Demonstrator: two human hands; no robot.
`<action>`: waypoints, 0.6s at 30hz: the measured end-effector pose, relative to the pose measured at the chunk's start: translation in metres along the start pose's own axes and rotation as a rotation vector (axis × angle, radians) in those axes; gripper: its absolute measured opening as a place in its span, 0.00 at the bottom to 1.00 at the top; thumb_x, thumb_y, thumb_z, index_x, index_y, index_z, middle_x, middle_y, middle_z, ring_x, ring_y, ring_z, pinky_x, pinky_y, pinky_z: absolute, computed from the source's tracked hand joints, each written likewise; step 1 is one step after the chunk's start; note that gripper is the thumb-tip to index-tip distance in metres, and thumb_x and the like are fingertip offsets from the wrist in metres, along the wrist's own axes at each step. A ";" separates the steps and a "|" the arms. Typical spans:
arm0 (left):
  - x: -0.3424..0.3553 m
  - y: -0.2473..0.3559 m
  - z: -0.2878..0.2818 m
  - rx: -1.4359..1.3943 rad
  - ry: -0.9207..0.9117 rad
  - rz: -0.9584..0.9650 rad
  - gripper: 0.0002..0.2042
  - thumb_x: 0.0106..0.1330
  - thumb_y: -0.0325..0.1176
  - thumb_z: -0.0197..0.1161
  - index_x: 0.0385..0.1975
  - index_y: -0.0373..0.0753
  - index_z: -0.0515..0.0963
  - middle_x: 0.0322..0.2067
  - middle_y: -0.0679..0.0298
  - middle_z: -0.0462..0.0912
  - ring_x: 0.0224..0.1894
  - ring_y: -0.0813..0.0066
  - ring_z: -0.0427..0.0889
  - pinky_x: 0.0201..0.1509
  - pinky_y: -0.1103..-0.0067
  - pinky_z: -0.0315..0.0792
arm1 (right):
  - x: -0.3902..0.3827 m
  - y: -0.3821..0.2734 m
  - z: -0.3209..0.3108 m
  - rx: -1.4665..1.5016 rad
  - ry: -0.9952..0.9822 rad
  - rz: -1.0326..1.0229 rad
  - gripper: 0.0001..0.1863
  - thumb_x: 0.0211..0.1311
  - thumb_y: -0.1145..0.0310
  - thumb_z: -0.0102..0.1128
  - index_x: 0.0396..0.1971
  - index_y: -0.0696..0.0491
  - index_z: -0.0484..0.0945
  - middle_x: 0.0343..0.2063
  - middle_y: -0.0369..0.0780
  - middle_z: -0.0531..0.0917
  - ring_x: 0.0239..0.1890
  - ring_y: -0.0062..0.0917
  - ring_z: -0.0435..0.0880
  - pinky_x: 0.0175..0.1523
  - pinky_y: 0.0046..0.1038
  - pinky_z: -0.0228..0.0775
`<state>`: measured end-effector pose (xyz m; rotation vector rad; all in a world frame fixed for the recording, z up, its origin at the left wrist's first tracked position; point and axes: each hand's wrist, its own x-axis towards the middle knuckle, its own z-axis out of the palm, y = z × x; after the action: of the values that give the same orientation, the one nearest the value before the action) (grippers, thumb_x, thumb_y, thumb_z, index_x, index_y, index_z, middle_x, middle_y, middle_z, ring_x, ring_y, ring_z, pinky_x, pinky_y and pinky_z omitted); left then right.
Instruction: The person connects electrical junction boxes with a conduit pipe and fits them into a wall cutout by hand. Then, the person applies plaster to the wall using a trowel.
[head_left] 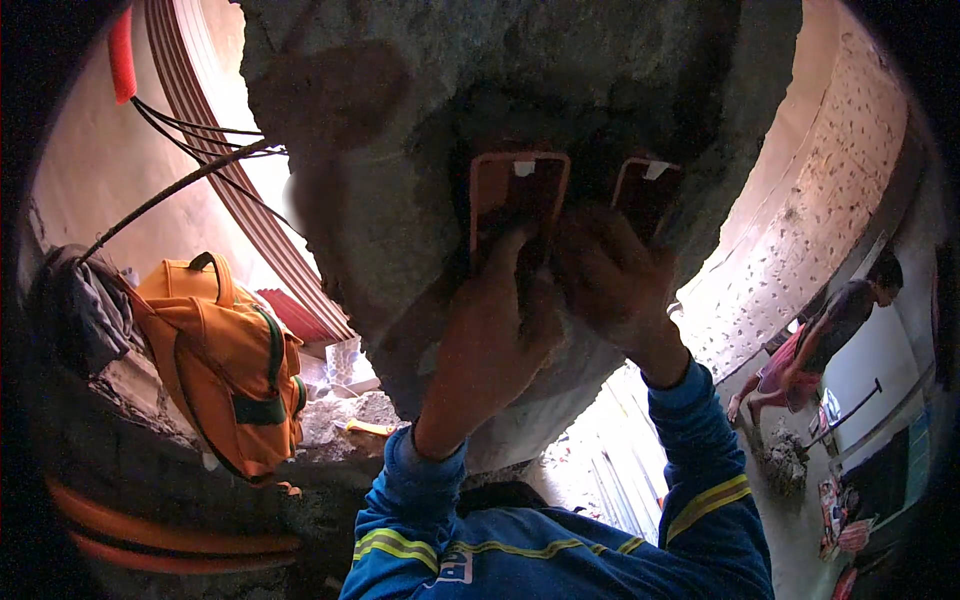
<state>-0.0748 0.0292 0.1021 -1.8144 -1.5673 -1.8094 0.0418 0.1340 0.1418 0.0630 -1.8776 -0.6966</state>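
Observation:
Rough grey cement wall (370, 250) fills the upper middle, with two rectangular recessed boxes set into it. My left hand (500, 325) is raised to the lower edge of the left box (475, 195), its thumb or a finger reaching up to the opening and the other fingers curled in. Close beside it on the right, my right hand (620, 280) is closed, with its fingertips bunched between the left box and the right box (617, 185). Deep shadow hides whatever lies between the fingers of either hand. Both boxes show a small white patch near the top.
An orange bag (225, 370) sits at the left beside a dark cloth (95, 315). Black cables (200, 135) and a red tube (121, 55) hang at the upper left. Another person (825, 340) is at the right, near a long-handled tool (845, 412) and rubble (783, 465).

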 end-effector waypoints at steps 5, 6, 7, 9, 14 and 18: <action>0.000 0.016 -0.007 -0.207 -0.124 -0.202 0.20 0.64 0.27 0.51 0.54 0.29 0.61 0.25 0.46 0.77 0.22 0.58 0.80 0.27 0.68 0.73 | -0.008 0.002 -0.004 -0.029 -0.154 0.159 0.15 0.45 0.71 0.68 0.36 0.52 0.77 0.35 0.38 0.81 0.34 0.28 0.83 0.24 0.25 0.73; -0.002 0.010 -0.004 -0.281 -0.131 -0.242 0.20 0.64 0.27 0.50 0.55 0.29 0.60 0.22 0.51 0.76 0.20 0.64 0.78 0.24 0.71 0.72 | -0.007 0.001 -0.004 -0.027 -0.154 0.160 0.15 0.45 0.71 0.68 0.36 0.52 0.77 0.35 0.38 0.81 0.34 0.28 0.83 0.24 0.25 0.73; -0.004 0.008 -0.003 -0.354 -0.137 -0.283 0.20 0.65 0.26 0.49 0.56 0.30 0.59 0.20 0.55 0.75 0.17 0.71 0.76 0.21 0.75 0.70 | -0.005 0.001 -0.003 -0.034 -0.161 0.152 0.15 0.46 0.71 0.67 0.37 0.51 0.76 0.34 0.37 0.81 0.32 0.28 0.82 0.23 0.25 0.72; -0.002 0.015 -0.012 -0.410 -0.184 -0.312 0.20 0.66 0.26 0.49 0.57 0.32 0.58 0.20 0.57 0.75 0.17 0.73 0.75 0.20 0.76 0.69 | -0.002 0.000 -0.003 -0.045 -0.170 0.146 0.15 0.47 0.71 0.67 0.37 0.51 0.76 0.33 0.37 0.81 0.30 0.28 0.82 0.22 0.25 0.71; 0.002 0.023 -0.014 -0.493 -0.225 -0.421 0.20 0.67 0.26 0.47 0.58 0.35 0.57 0.21 0.59 0.74 0.16 0.76 0.73 0.18 0.79 0.67 | 0.007 -0.005 -0.002 0.019 -0.069 0.228 0.14 0.47 0.71 0.67 0.36 0.49 0.77 0.28 0.36 0.78 0.22 0.28 0.79 0.21 0.26 0.69; 0.004 0.027 -0.015 -0.433 -0.205 -0.402 0.18 0.67 0.26 0.47 0.56 0.36 0.59 0.21 0.60 0.73 0.17 0.77 0.73 0.17 0.79 0.66 | 0.009 -0.009 0.003 0.099 0.047 0.269 0.13 0.46 0.71 0.67 0.35 0.49 0.78 0.28 0.36 0.79 0.23 0.29 0.79 0.21 0.27 0.70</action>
<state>-0.0663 0.0083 0.1241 -2.0279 -1.8345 -2.3629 0.0333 0.1245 0.1438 -0.1078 -1.8310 -0.4146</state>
